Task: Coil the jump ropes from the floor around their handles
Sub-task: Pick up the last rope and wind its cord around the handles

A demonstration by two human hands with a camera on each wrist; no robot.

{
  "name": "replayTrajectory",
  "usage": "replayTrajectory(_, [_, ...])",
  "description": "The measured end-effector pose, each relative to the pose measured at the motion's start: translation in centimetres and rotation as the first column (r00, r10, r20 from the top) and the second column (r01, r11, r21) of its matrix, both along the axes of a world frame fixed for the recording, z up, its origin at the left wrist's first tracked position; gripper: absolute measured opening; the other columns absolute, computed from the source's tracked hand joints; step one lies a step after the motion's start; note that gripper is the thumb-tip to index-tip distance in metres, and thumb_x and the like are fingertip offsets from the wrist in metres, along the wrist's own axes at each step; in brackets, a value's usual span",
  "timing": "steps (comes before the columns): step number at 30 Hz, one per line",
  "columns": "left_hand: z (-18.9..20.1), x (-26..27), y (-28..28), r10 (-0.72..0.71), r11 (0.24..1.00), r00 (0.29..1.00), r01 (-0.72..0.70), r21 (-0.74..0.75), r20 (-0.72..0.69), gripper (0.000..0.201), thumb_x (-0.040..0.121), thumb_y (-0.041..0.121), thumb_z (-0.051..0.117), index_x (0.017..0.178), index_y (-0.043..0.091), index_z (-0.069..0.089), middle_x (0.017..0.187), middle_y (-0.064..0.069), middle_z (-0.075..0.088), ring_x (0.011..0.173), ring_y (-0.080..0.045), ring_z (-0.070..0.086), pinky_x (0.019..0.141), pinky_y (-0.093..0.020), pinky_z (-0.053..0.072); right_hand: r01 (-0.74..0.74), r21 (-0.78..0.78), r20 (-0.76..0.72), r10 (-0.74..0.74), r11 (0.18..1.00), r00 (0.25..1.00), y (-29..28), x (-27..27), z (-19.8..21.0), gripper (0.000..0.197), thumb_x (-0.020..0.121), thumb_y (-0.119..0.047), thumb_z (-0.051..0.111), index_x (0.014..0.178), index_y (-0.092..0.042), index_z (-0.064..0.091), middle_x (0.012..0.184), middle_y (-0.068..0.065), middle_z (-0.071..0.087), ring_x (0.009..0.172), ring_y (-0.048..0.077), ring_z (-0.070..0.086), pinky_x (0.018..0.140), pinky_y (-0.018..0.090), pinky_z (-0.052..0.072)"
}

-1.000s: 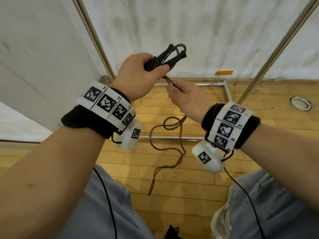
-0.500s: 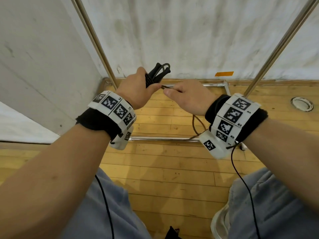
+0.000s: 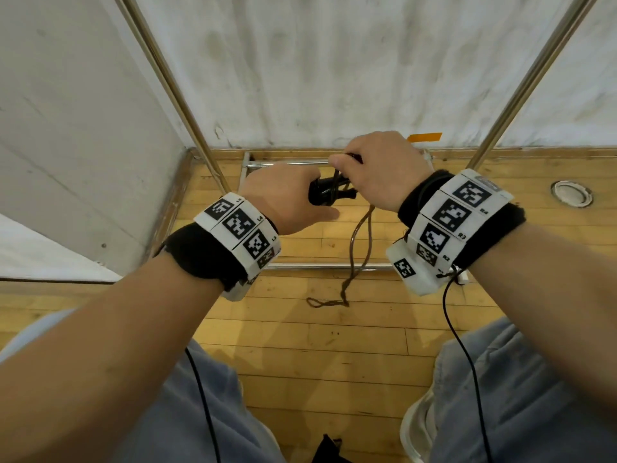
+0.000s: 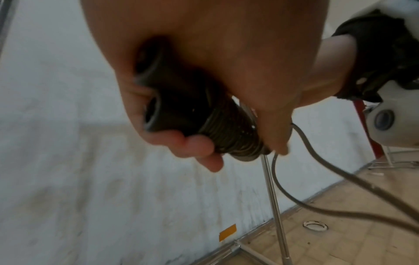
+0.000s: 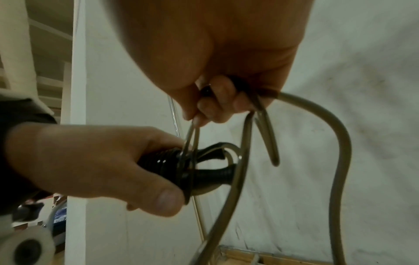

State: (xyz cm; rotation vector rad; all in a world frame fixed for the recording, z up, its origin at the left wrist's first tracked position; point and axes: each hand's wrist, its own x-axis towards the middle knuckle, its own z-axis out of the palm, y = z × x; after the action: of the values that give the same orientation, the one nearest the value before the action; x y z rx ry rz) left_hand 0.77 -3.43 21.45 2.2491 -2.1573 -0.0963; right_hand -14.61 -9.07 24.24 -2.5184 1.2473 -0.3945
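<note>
Jump rope: slack shortened since last second; left hand clamps handles, right hand, at 1 o'clock, pinches cord; coiling nearly complete.

My left hand has dropped from chest height to low in front of me and turned the two black handles from pointing up to lying sideways. My right hand, which a second ago pinched the rope below the handles, has risen above them and now pinches a loop over them. The slack on the floor has shrunk from a long squiggle to a short tail.
</note>
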Motion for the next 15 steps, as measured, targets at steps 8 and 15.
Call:
replayTrajectory(8, [1.3,-0.4,0.7,-0.136,0.989,0.977,0.123,-0.084,-0.166,0.028,0.078,0.060,0.057,0.072,0.033,0.050,0.059,0.012,0.054,0.055,-0.003,0.051,0.046,-0.021,0.030,0.047,0.238,0.215,-0.100,0.970,0.972,-1.8,-1.2,0.7,0.055,0.081,-0.054,0.062,0.068,-0.002,0.064,0.052,0.004,0.037,0.049,0.018,0.035,0.048,0.026,0.030])
replayTrajectory(15, [2.2,0.1,2.6,-0.198,0.966,0.877,0.100,-0.237,-0.438,0.026,0.075,0.047,0.056,0.085,0.025,0.064,0.061,0.010,0.058,0.057,-0.003,0.055,0.049,-0.018,0.037,-0.259,0.677,0.519,-0.197,0.689,0.832,-0.6,-0.6,-1.1,0.042,0.084,-0.053,0.054,0.077,-0.012,0.060,0.071,0.009,0.049,0.060,0.025,0.043,0.059,0.032,0.041])
